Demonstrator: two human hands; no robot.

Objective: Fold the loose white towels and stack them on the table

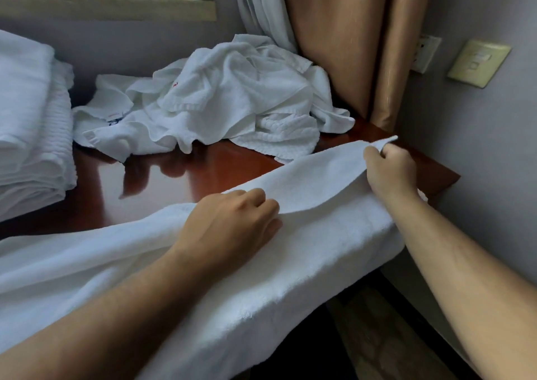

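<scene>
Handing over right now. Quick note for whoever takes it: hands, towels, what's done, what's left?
Left hand: grips the towel at the edge of its raised flap.
Right hand: pinches that towel's lifted corner.
Towel lies along the table at its near edge, partly folded.
Done: stack of folded towels at the left.
Left: finish this fold, stack it, then work through the pile of loose towels at the back.

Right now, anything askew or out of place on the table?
Nothing damaged. The towel being folded hangs off the near edge of the table, and the pile of unfolded towels lies crumpled by the curtain.
</scene>
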